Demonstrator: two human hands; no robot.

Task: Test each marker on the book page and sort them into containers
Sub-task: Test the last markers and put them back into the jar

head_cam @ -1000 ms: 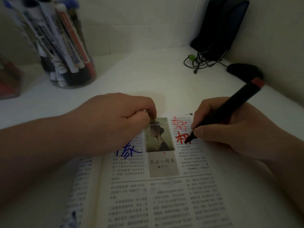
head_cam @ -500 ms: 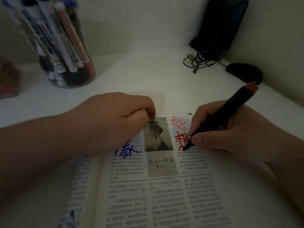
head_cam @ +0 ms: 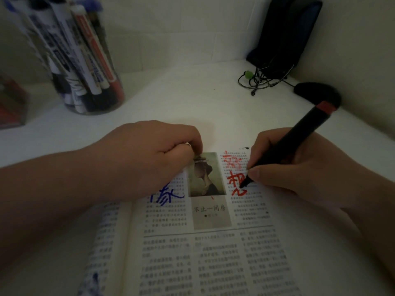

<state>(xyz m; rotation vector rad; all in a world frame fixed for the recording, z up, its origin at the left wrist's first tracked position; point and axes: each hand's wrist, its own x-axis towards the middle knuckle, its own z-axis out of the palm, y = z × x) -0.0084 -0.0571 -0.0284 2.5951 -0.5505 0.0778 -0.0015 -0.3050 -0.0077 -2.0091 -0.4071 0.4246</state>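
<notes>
An open book [head_cam: 213, 253] with printed columns lies in front of me on the white desk. My right hand [head_cam: 299, 174] grips a black marker with a red end [head_cam: 284, 144], its tip touching red strokes [head_cam: 235, 184] on the right column of the page. Blue strokes [head_cam: 166, 196] mark the left column. My left hand [head_cam: 145, 159] rests on the upper left of the page with its fingers curled into a fist; anything inside it is hidden. A clear jar [head_cam: 85, 82] packed with several markers stands at the back left.
A reddish container [head_cam: 10, 103] sits at the far left edge. A black speaker [head_cam: 286, 33] with tangled cables [head_cam: 260, 80] stands in the back right corner. A dark oval object [head_cam: 316, 92] lies by the right wall. Walls close the desk behind and on the right.
The marker tip has moved down the right column and added a curved red stroke under the earlier red marks. My left hand has stayed in place.
</notes>
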